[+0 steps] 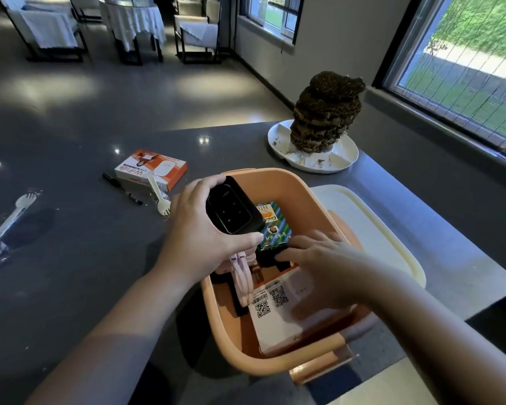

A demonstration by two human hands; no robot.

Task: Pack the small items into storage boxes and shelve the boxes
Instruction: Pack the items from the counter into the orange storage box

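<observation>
Peach storage box point(278, 182) sits at the table's near edge, holding a white carton point(278, 317) with QR labels, a green packet point(275, 229) and pinkish cables point(244, 285). Over its left rim the left hand point(199, 229) grips a black pocket device point(231, 209), fingers wrapped around it. Right hand point(319, 258) reaches inside, fingers spread loosely on the contents, clasping nothing. On the grey table point(85, 258) further left lie an orange WiFi box point(152, 169), a pen point(122, 188) and a white spork point(159, 197)

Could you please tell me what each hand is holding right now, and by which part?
The left hand grips the black rounded-rectangular device by its long side edges, above the orange plastic box. The right hand lies open, flat on items inside, holding nothing.
</observation>
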